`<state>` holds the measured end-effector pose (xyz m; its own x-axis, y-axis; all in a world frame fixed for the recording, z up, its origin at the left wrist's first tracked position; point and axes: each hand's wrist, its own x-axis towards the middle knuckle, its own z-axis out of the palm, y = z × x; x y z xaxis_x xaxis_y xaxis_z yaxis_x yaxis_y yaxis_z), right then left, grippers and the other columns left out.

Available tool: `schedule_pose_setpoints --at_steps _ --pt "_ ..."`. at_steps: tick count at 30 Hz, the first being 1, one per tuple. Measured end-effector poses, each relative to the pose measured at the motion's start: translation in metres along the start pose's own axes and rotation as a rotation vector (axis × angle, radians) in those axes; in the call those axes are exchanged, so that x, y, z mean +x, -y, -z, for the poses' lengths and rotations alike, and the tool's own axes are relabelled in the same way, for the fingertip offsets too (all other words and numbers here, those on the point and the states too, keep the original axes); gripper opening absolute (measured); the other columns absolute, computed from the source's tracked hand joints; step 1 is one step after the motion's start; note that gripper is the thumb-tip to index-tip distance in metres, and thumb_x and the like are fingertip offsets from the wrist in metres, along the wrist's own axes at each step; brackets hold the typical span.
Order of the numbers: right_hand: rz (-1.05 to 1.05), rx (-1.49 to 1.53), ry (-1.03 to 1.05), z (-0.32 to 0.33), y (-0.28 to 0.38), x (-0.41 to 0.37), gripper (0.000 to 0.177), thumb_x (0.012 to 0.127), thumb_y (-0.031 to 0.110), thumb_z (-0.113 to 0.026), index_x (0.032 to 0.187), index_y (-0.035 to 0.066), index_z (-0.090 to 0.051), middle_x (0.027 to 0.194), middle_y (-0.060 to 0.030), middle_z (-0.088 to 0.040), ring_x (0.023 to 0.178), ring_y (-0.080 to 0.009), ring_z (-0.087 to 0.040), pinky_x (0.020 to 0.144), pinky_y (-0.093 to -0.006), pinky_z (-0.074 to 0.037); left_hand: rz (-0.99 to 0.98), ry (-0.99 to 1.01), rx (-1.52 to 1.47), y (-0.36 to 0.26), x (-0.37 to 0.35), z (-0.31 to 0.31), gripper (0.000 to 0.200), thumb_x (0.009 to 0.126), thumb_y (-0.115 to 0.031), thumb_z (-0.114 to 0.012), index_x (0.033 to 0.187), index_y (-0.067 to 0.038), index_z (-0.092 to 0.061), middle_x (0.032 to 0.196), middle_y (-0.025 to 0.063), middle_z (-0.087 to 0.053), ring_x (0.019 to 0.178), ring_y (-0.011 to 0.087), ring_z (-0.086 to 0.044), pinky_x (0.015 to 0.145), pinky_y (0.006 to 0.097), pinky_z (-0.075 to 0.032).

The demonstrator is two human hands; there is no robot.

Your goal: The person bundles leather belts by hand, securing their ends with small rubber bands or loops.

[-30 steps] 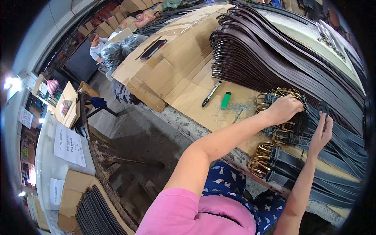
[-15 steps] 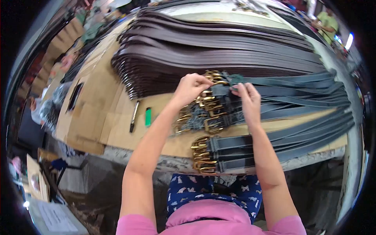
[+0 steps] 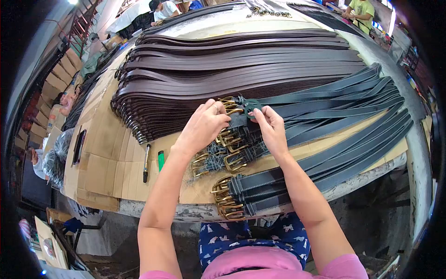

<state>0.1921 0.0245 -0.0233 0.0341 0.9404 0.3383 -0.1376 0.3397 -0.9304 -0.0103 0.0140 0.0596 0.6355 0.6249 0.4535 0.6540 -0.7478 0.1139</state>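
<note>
Both of my hands are over a heap of dark grey-green belts [image 3: 325,115] with gold buckles [image 3: 228,139]. My left hand [image 3: 204,124], a ring on one finger, is closed in a pinch at the buckle end of one belt. My right hand [image 3: 273,128] pinches a dark green, ring-shaped thing [image 3: 252,107] just beside that buckle end; its kind is not clear. Loose grey thread scraps [image 3: 210,158] lie below my left hand. Nearer my body, a neater bundle of the same belts [image 3: 278,186] has its buckles lined up at the left.
Behind the hands lies a wide stack of dark brown belts [image 3: 241,69]. A black marker [image 3: 147,162] and a green lighter-like object [image 3: 161,160] rest on the cardboard [image 3: 125,179] at left. Two people [image 3: 165,10] [image 3: 361,14] are across the table.
The camera view has shifted, so the table appears lower and further left. Both hands stay at the same buckle end, and the green ring-shaped thing is still at the right fingertips.
</note>
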Motion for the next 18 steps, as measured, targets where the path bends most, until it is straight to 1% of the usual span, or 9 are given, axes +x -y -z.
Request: schedule_pose_setpoints --at_steps 2,4,5,7,8,11,12,15,18 --pt "-0.009 -0.018 0.004 -0.001 0.002 -0.001 0.024 0.098 0.018 -0.057 0.084 -0.001 -0.059 0.069 0.0048 -0.049 0.066 -0.0028 -0.041 0.057 -0.0227 -0.036 -0.079 0.007 0.04 -0.001 0.003 -0.002 0.008 0.078 -0.006 -0.068 0.083 0.0 -0.067 0.09 0.008 -0.06 0.089 0.0258 -0.056 0.082 0.0365 -0.048" --pt "-0.016 -0.045 0.007 -0.002 0.004 -0.003 0.024 0.097 0.017 -0.058 0.082 -0.001 -0.059 0.069 0.0046 -0.045 0.065 -0.0033 -0.038 0.056 -0.0233 -0.035 -0.08 -0.01 0.109 -0.001 0.004 -0.006 0.008 0.079 -0.006 -0.068 0.084 0.0 -0.066 0.09 0.0088 -0.06 0.086 0.0268 -0.057 0.078 0.036 -0.05" --pt "0.002 -0.063 0.009 -0.003 0.003 -0.004 0.023 0.096 0.016 -0.059 0.082 -0.002 -0.058 0.07 0.0031 -0.046 0.064 -0.004 -0.04 0.056 -0.0236 -0.036 -0.081 -0.018 0.143 -0.001 0.004 -0.009 0.008 0.08 -0.005 -0.068 0.085 0.001 -0.065 0.09 0.0093 -0.06 0.084 0.0273 -0.058 0.075 0.0358 -0.051" --pt "0.043 -0.099 0.017 -0.005 -0.001 -0.005 0.022 0.094 0.015 -0.061 0.08 -0.003 -0.058 0.071 0.0001 -0.048 0.064 -0.0054 -0.042 0.057 -0.0241 -0.037 0.064 -0.099 -0.014 -0.004 -0.001 -0.017 0.008 0.082 -0.004 -0.066 0.087 0.002 -0.063 0.089 0.0104 -0.059 0.08 0.0269 -0.06 0.071 0.035 -0.052" --pt "0.096 -0.176 0.014 -0.007 0.012 -0.007 0.022 0.091 0.013 -0.064 0.079 -0.004 -0.056 0.075 -0.0061 -0.052 0.065 -0.0117 -0.048 0.061 -0.0275 -0.041 0.135 -0.139 -0.093 -0.004 -0.004 -0.02 0.009 0.084 -0.004 -0.065 0.089 0.002 -0.062 0.088 0.011 -0.059 0.078 0.0267 -0.061 0.069 0.0346 -0.052" --pt "0.205 -0.26 0.026 -0.01 0.007 -0.007 0.022 0.088 0.012 -0.065 0.078 -0.005 -0.056 0.077 -0.0102 -0.055 0.07 -0.0203 -0.052 0.067 -0.0317 -0.044 0.302 -0.212 -0.318 -0.003 -0.009 -0.025 0.009 0.087 -0.004 -0.062 0.092 0.003 -0.06 0.086 0.012 -0.059 0.077 0.0242 -0.063 0.067 0.0344 -0.053" --pt "0.205 -0.276 0.033 -0.011 0.006 -0.006 0.02 0.087 0.012 -0.066 0.079 -0.004 -0.057 0.079 -0.0114 -0.055 0.074 -0.0245 -0.054 0.07 -0.0337 -0.045 0.369 -0.219 -0.358 -0.006 -0.01 -0.023 0.01 0.088 -0.005 -0.062 0.091 0.004 -0.059 0.086 0.0113 -0.059 0.078 0.0196 -0.062 0.069 0.0325 -0.052" --pt "0.203 -0.333 0.019 -0.015 0.006 -0.005 0.02 0.085 0.013 -0.067 0.08 -0.004 -0.059 0.081 -0.0121 -0.055 0.077 -0.0257 -0.055 0.072 -0.0349 -0.045 0.405 -0.228 -0.413 -0.008 -0.013 -0.019 0.012 0.089 -0.006 -0.062 0.091 0.005 -0.059 0.087 0.0111 -0.059 0.078 0.0189 -0.062 0.071 0.0309 -0.051" --pt "0.197 -0.378 0.028 -0.017 0.009 -0.005 0.021 0.087 0.013 -0.067 0.081 -0.005 -0.059 0.084 -0.0071 -0.053 0.078 -0.0161 -0.052 0.072 -0.0281 -0.043 0.41 -0.229 -0.433 -0.005 -0.014 -0.021 0.012 0.088 -0.006 -0.062 0.09 0.005 -0.059 0.087 0.0107 -0.059 0.079 0.018 -0.061 0.072 0.0299 -0.051"
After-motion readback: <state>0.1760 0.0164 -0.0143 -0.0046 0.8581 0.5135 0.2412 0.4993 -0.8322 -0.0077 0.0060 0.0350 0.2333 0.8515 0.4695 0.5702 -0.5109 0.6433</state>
